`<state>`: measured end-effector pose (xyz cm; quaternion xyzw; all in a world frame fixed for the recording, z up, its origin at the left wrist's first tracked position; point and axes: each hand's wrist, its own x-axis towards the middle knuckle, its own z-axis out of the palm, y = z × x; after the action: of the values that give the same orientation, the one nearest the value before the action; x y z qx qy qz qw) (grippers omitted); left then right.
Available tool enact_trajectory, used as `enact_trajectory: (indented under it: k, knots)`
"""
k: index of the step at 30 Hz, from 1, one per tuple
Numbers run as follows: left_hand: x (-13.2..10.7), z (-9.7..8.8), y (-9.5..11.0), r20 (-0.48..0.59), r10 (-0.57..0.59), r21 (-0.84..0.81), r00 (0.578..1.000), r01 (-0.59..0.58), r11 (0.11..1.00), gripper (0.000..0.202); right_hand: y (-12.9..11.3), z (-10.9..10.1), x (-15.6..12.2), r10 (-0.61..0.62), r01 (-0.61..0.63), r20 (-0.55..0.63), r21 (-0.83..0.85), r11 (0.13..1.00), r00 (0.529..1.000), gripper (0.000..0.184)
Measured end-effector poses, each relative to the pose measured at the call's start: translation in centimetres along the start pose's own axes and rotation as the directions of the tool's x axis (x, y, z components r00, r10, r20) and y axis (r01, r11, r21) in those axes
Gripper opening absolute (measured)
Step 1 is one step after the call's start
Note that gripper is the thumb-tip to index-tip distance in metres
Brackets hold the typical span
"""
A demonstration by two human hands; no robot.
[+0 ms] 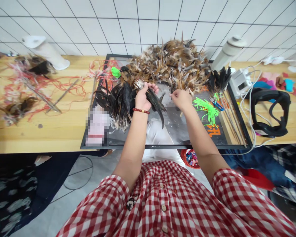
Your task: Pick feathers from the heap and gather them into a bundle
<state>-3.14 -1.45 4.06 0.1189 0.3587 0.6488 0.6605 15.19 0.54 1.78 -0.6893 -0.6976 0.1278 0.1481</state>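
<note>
My left hand [144, 96] is closed around a bunch of dark feathers [156, 102], their white quill ends sticking up past my fingers and the tips hanging down. My right hand [181, 98] is a little to the right, fingers pinched together at the near edge of the big heap of brown feathers [174, 64]; what it pinches is too small to make out. Both hands hover over a dark framed board [162, 140] lying on the wooden table [51, 131]. A pile of black feathers [114, 102] lies left of my left hand.
Neon green strings [207, 110] and thin sticks [230, 115] lie on the board's right side. Red strings [39, 82] and feather bunches lie scattered on the table at left. Two white thread cones [45, 51] [228, 51] stand at the back. A white device with cables [240, 82] and a black strap [270, 110] are at right.
</note>
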Motion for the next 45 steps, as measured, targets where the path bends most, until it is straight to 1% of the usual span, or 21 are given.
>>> enact_trajectory:
  k: [2,3,5,7,8,10,12,14,15,16,20,23,25,29,34,37,38,40,42,44,45]
  knots:
    - [-0.3,0.1,0.5,-0.02,-0.031,0.036,0.999,0.031,0.999,0.034,-2.0,0.8,0.2,-0.02,0.025,0.079,-0.051,0.998,0.997,0.04]
    - [-0.4,0.1,0.7,-0.028,-0.045,0.052,0.999,0.047,0.998,0.035,-3.0,1.2,0.3,-0.024,0.034,0.12,-0.077,0.996,0.993,0.043]
    - [-0.5,0.1,0.9,-0.031,-0.07,0.075,0.997,0.072,0.995,0.037,-4.2,1.8,0.4,-0.019,0.04,0.192,-0.107,0.994,0.981,0.038]
    - [-0.4,0.1,0.8,-0.025,-0.087,0.098,0.996,0.089,0.991,0.039,-4.4,2.1,0.4,-0.014,0.041,0.236,-0.109,0.993,0.972,0.028]
    - [-0.3,0.1,0.6,-0.022,-0.098,0.114,0.995,0.1,0.988,0.04,-4.2,2.2,0.4,-0.022,0.046,0.239,-0.093,0.995,0.971,0.024]
    - [-0.1,0.0,0.1,-0.03,-0.117,0.151,0.993,0.12,0.981,0.042,-3.2,2.2,0.3,-0.064,0.065,0.192,0.004,0.998,0.979,0.016]
    - [0.1,-0.1,-0.4,-0.053,-0.126,0.189,0.991,0.134,0.973,0.043,-2.0,2.2,0.1,-0.128,0.104,0.092,0.234,0.967,0.988,0.013]
    - [0.2,-0.1,-0.9,-0.069,-0.133,0.23,0.989,0.145,0.962,0.041,-1.2,2.2,-0.3,-0.169,0.151,-0.004,0.482,0.863,0.986,0.012]
    - [0.2,-0.2,-1.0,-0.071,-0.135,0.25,0.988,0.148,0.957,0.04,-1.0,2.2,-0.5,-0.183,0.169,-0.032,0.558,0.813,0.983,0.012]
    - [0.2,-0.2,-1.2,-0.071,-0.133,0.267,0.989,0.148,0.952,0.038,-1.0,2.2,-0.8,-0.196,0.187,-0.05,0.594,0.783,0.979,0.011]
    - [0.1,-0.3,-1.4,-0.06,-0.098,0.317,0.993,0.112,0.942,0.034,-1.9,2.0,-1.8,-0.262,0.264,-0.083,0.549,0.793,0.961,0.009]
    - [-0.1,-0.1,-1.5,-0.016,-0.078,0.348,0.997,0.079,0.934,0.035,-2.7,1.7,-2.3,-0.336,0.354,-0.134,0.526,0.773,0.932,0.007]
    - [-0.4,0.2,-1.6,0.016,-0.059,0.372,0.998,0.048,0.927,0.036,-3.1,1.6,-2.5,-0.358,0.384,-0.154,0.517,0.765,0.921,0.007]
    - [-0.8,0.5,-2.2,0.041,-0.022,0.427,0.999,0.003,0.904,0.034,-3.4,1.6,-2.7,-0.381,0.389,-0.129,0.522,0.759,0.916,0.01]
    - [-0.3,0.5,-3.0,-0.003,0.037,0.458,0.999,-0.032,0.888,0.034,-2.9,1.4,-2.5,-0.397,0.393,-0.129,0.587,0.708,0.909,0.011]
    - [0.4,0.2,-3.4,-0.015,0.103,0.482,0.995,-0.083,0.872,0.035,-2.2,0.9,-1.4,-0.376,0.381,-0.153,0.645,0.662,0.914,0.025]
    - [0.5,0.1,-3.5,0.01,0.122,0.501,0.992,-0.11,0.859,0.038,-2.0,0.6,-0.8,-0.355,0.382,-0.185,0.666,0.641,0.916,0.031]
    - [0.6,-0.2,-3.7,0.11,0.117,0.549,0.987,-0.159,0.821,0.04,-2.0,-0.1,0.4,-0.333,0.417,-0.262,0.691,0.59,0.906,0.043]
    - [0.4,-0.3,-3.7,0.219,0.052,0.595,0.974,-0.175,0.784,0.041,-2.4,-1.0,1.4,-0.385,0.469,-0.295,0.716,0.517,0.875,0.054]
    - [-0.2,-0.2,-3.7,0.288,-0.029,0.627,0.957,-0.165,0.761,0.041,-3.2,-1.9,2.1,-0.463,0.485,-0.279,0.767,0.42,0.842,0.063]
    - [-0.5,-0.1,-3.7,0.312,-0.073,0.638,0.947,-0.152,0.755,0.041,-3.6,-2.3,2.3,-0.5,0.468,-0.251,0.801,0.374,0.829,0.066]
